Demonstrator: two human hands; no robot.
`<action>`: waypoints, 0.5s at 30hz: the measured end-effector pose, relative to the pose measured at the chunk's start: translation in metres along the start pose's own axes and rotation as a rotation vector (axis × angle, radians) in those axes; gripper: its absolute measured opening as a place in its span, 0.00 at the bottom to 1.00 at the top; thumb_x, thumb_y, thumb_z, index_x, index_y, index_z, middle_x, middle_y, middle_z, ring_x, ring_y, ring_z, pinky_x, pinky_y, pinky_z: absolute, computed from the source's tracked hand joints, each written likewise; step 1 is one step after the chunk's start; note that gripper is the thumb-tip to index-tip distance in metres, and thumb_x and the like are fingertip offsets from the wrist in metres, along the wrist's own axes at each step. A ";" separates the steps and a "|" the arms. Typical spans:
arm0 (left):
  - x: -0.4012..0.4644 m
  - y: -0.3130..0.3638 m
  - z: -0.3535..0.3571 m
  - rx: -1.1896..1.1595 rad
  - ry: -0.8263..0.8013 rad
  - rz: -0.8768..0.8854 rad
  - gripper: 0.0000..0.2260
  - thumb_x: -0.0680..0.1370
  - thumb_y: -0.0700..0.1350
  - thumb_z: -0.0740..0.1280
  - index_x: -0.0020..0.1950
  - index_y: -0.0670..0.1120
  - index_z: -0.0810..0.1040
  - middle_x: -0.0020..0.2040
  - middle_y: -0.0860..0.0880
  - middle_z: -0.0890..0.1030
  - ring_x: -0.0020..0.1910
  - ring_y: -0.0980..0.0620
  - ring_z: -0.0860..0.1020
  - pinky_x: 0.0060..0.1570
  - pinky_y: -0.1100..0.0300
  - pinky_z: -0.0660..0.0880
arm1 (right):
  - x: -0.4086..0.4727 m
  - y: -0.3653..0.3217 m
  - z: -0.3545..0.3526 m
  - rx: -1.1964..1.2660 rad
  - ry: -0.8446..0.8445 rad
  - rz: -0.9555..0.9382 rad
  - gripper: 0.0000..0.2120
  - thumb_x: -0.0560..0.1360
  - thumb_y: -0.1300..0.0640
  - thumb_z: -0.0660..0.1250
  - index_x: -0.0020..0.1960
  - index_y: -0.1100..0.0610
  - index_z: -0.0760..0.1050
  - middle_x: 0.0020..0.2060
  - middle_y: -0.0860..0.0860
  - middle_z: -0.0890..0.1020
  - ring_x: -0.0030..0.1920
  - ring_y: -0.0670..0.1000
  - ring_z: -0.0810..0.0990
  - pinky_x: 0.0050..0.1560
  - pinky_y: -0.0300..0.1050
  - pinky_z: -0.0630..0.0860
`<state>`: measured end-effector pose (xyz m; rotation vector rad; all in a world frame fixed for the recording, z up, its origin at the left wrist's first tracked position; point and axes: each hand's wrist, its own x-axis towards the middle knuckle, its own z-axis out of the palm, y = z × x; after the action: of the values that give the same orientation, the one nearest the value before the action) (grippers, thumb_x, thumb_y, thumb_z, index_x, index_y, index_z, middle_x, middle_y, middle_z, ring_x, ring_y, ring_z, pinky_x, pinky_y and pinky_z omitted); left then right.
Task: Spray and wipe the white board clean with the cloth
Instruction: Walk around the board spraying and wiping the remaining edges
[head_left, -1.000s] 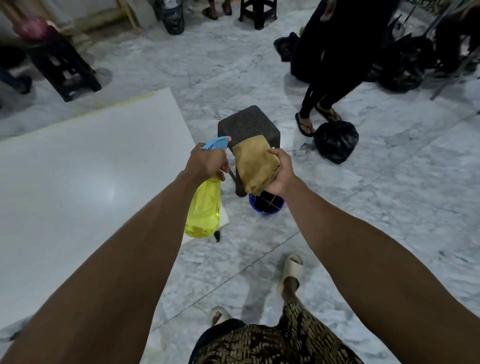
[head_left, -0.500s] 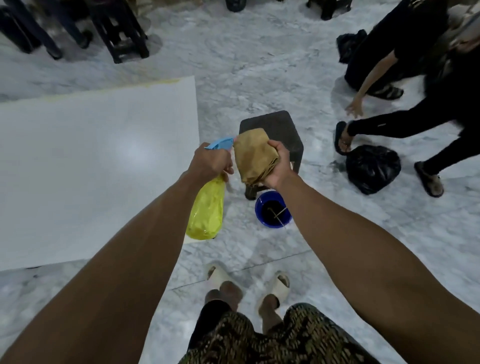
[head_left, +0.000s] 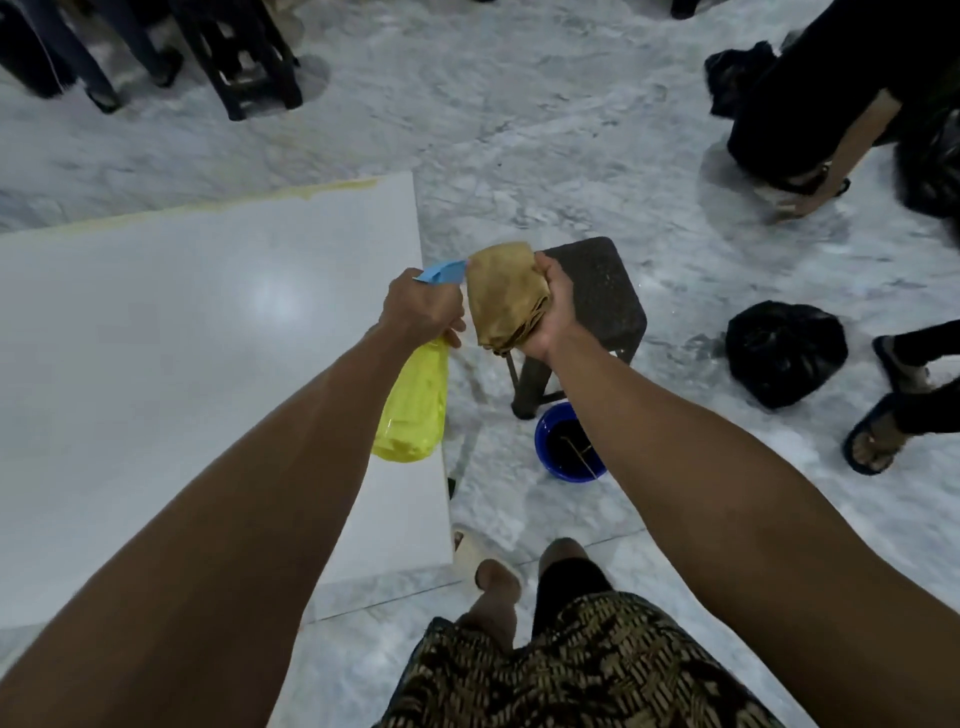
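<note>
We see the left hand (head_left: 423, 312) with its fingers curled around the neck of a yellow spray bottle (head_left: 413, 410), whose blue nozzle (head_left: 441, 272) points at the folded tan cloth (head_left: 501, 296), which the fingers of the right hand (head_left: 553, 312) grip from the side. The white board (head_left: 182, 364) lies flat on the marble floor (head_left: 519, 156), below the left arm. A dark stool (head_left: 597, 306), a blue bowl (head_left: 561, 441) and a black bag (head_left: 784, 351) stand to its right.
</note>
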<state>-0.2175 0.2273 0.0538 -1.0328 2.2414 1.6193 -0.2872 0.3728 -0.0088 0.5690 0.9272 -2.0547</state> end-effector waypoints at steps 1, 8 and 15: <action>0.009 0.001 -0.006 0.004 -0.014 -0.001 0.18 0.73 0.40 0.67 0.59 0.33 0.82 0.36 0.42 0.84 0.42 0.35 0.87 0.44 0.44 0.86 | 0.010 -0.002 0.003 -0.009 0.013 -0.004 0.30 0.76 0.40 0.60 0.67 0.62 0.76 0.60 0.60 0.81 0.59 0.59 0.78 0.66 0.53 0.72; 0.086 0.013 -0.030 -0.044 -0.004 -0.047 0.22 0.74 0.36 0.63 0.68 0.41 0.81 0.38 0.41 0.80 0.33 0.42 0.82 0.26 0.58 0.79 | 0.109 -0.020 0.030 -0.223 0.174 0.003 0.30 0.76 0.41 0.59 0.66 0.62 0.74 0.62 0.63 0.79 0.64 0.61 0.77 0.68 0.55 0.72; 0.179 0.025 -0.044 -0.076 0.098 -0.108 0.19 0.80 0.32 0.61 0.70 0.38 0.78 0.40 0.38 0.77 0.32 0.44 0.80 0.22 0.59 0.76 | 0.235 -0.038 0.075 -0.439 0.200 -0.069 0.16 0.79 0.47 0.57 0.51 0.58 0.76 0.44 0.57 0.79 0.45 0.56 0.77 0.51 0.50 0.72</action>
<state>-0.3554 0.1161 -0.0044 -1.2551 2.1571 1.6534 -0.4607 0.2184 -0.0993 0.5122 1.4842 -1.7935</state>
